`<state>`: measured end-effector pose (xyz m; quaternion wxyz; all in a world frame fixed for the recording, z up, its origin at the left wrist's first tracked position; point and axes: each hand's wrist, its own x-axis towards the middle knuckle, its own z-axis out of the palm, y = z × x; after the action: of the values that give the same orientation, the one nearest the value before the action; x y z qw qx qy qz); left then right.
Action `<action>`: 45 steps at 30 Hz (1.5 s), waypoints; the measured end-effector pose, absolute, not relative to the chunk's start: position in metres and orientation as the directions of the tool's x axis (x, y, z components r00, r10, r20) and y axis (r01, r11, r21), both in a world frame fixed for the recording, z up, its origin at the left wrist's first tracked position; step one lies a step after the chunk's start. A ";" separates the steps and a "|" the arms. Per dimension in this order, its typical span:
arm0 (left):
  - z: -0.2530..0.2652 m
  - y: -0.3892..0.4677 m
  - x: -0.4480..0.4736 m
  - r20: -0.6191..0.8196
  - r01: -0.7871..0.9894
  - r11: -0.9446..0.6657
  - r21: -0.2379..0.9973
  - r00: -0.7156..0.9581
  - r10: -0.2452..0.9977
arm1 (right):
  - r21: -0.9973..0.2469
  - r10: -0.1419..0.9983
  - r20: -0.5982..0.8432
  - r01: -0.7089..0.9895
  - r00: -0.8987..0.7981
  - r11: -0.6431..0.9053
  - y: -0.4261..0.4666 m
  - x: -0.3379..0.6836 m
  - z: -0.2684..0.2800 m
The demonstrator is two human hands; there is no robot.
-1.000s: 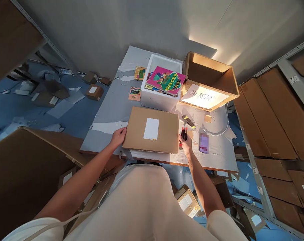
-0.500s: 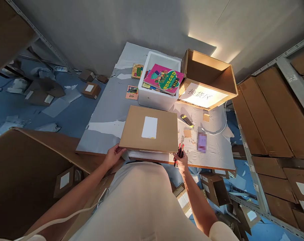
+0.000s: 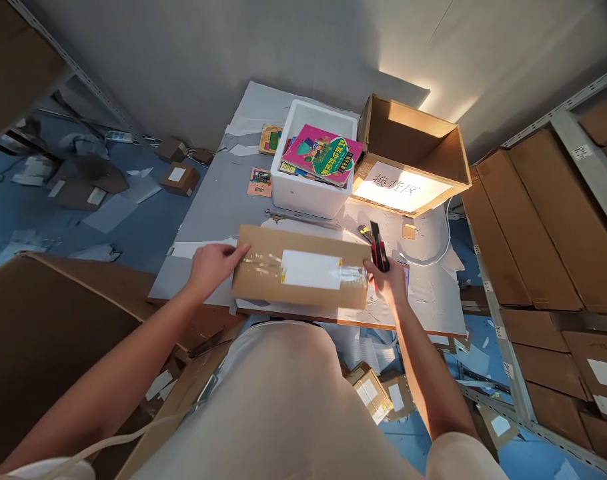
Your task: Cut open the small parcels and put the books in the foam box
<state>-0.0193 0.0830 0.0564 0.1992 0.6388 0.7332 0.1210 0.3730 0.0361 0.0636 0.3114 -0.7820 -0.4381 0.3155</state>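
Item: brown rectangular cardboard box (image 3: 303, 297), bearing a white paper label (image 3: 311, 270) and clear tape (image 3: 354, 275); lying at or just above the pale-covered table's (image 3: 206, 200) near side. Step, as judged: positioning it taped face up; next move seemingly calling for steady bracing. Left hand (image 3: 212, 267): gripping the left end, thumb uppermost. Right hand (image 3: 391, 281): clutching a red-and-black utility knife (image 3: 378, 252), tip pointing away from the body, fingers touching the right end.

Books (image 3: 323, 153) in white bin (image 3: 303, 199); open carton (image 3: 451, 152) beside; floor bundle (image 3: 33, 168) perhaps plastic.
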 end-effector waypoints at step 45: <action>0.004 0.068 0.036 0.397 0.863 -0.416 0.287 0.287 0.871 | 0.133 0.604 -0.476 0.627 -0.639 0.768 0.154 0.256 0.156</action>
<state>0.0361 0.0682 0.0043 0.0083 0.8023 0.5405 0.2533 0.2559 0.1539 0.1558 -0.2548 -0.3400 -0.9050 0.0220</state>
